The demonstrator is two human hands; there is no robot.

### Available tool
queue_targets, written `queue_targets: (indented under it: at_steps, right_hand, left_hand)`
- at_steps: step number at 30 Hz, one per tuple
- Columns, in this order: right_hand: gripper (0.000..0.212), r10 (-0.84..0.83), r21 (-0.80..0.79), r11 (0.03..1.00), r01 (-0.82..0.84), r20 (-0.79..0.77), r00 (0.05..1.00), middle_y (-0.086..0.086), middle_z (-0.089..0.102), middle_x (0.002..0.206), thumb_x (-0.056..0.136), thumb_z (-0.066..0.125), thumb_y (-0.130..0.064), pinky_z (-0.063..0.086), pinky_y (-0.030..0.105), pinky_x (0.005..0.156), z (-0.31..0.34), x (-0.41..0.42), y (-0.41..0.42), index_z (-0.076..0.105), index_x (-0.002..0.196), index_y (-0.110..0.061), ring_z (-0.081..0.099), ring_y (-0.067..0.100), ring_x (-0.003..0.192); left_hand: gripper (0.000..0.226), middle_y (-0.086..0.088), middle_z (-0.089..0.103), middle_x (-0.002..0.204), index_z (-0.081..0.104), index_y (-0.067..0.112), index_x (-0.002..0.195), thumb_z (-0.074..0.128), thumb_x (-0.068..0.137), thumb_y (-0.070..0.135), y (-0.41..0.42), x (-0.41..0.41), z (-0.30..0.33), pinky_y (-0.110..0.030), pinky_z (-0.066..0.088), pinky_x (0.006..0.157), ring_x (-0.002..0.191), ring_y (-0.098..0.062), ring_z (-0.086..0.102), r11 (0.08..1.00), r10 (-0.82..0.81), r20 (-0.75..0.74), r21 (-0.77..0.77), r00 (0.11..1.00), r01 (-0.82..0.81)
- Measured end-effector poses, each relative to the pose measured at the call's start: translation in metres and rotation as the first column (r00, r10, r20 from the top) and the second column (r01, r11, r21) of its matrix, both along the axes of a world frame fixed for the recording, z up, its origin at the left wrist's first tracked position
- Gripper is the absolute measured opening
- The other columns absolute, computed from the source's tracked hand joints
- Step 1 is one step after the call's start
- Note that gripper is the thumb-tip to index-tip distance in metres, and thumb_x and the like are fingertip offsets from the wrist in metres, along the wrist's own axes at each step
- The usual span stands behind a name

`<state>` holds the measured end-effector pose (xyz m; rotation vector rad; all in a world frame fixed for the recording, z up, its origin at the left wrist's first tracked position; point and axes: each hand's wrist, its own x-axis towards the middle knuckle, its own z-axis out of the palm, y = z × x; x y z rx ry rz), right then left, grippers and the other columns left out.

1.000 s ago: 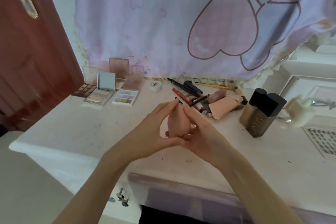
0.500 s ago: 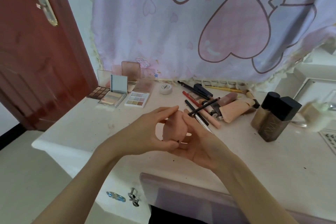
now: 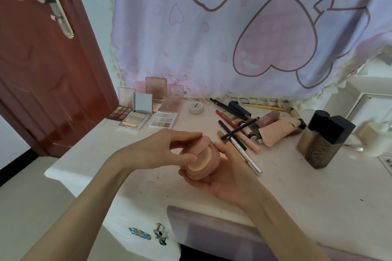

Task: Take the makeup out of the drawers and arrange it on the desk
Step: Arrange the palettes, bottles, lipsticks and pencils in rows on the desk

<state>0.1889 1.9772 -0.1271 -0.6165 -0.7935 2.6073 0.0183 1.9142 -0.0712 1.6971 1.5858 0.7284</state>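
While the right hand (image 3: 224, 174) cradles the pink compact (image 3: 203, 165) from below, fingers curled round its base, the left hand (image 3: 169, 148) pinches its lid or puff between thumb and fingertips. The compact sits above the table (image 3: 318, 193), in front of the pencil pile (image 3: 239, 131). Best to seat the top squarely, then set the compact down clear of the pencil pile, near the palettes (image 3: 146, 116).
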Motion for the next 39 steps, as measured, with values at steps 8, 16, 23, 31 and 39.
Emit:
queue_targets:
  at_steps: [8, 16, 23, 31, 39]
  right_hand:
    - [0.043, -0.047, -0.119, 0.992, 0.046, -0.009, 0.999, 0.028, 0.060, 0.111, 0.075, 0.060, -0.028, 0.054, 0.049, 0.080, -0.001, -0.004, -0.003, 0.062, 0.108, 0.000, 0.060, 0.044, 0.099]
    - [0.034, -0.078, 0.057, 0.996, 0.073, 0.083, 0.994, 0.029, 0.057, 0.114, 0.091, 0.051, -0.006, 0.057, 0.046, 0.072, -0.008, -0.021, -0.008, 0.048, 0.123, 0.007, 0.060, 0.038, 0.099]
    - [0.012, -0.089, 0.216, 0.975, 0.052, 0.166, 0.982, 0.013, 0.062, 0.098, 0.091, 0.052, -0.004, 0.058, 0.037, 0.069, -0.006, -0.051, -0.012, 0.054, 0.101, -0.012, 0.065, 0.024, 0.081]
    - [0.024, 0.050, 0.372, 0.914, -0.164, 0.298, 0.953, 0.011, 0.061, 0.106, 0.089, 0.056, -0.002, 0.057, 0.035, 0.077, -0.004, -0.114, -0.018, 0.049, 0.112, -0.006, 0.066, 0.022, 0.090]
    - [0.036, 0.065, 0.462, 0.834, -0.300, 0.458, 0.887, 0.017, 0.060, 0.119, 0.083, 0.065, -0.006, 0.056, 0.035, 0.081, -0.007, -0.193, -0.024, 0.054, 0.117, 0.001, 0.062, 0.027, 0.105]
  left_hand:
    - [0.031, 0.017, 0.068, 0.106, 0.063, 0.046, 0.111, 0.051, 0.082, 0.045, 0.007, -0.003, 0.005, -0.015, 0.047, 0.087, 0.102, -0.004, 0.062, 0.994, 0.037, 0.020, 0.106, 0.999, -0.039]
    - [0.026, 0.035, 0.064, 0.094, 0.060, 0.045, 0.100, 0.050, 0.092, 0.023, 0.015, -0.009, 0.005, 0.000, 0.038, 0.077, 0.093, 0.017, 0.055, 0.978, 0.082, -0.066, 0.197, 0.994, -0.068]
    - [0.027, 0.015, 0.064, 0.100, 0.062, 0.023, 0.112, 0.048, 0.094, 0.009, 0.017, -0.035, 0.009, -0.002, 0.037, 0.083, 0.096, 0.000, 0.057, 0.943, 0.227, -0.202, 0.291, 0.953, -0.163]
    - [0.030, 0.013, 0.062, 0.106, 0.067, 0.017, 0.109, 0.046, 0.094, 0.002, 0.006, -0.097, 0.012, -0.016, 0.036, 0.094, 0.106, -0.006, 0.054, 0.919, 0.372, -0.312, 0.257, 0.875, -0.299]
    - [0.027, 0.012, 0.063, 0.098, 0.070, 0.016, 0.103, 0.052, 0.090, 0.001, -0.008, -0.173, 0.002, -0.017, 0.036, 0.084, 0.097, -0.007, 0.056, 0.873, 0.488, -0.431, 0.261, 0.759, -0.413]
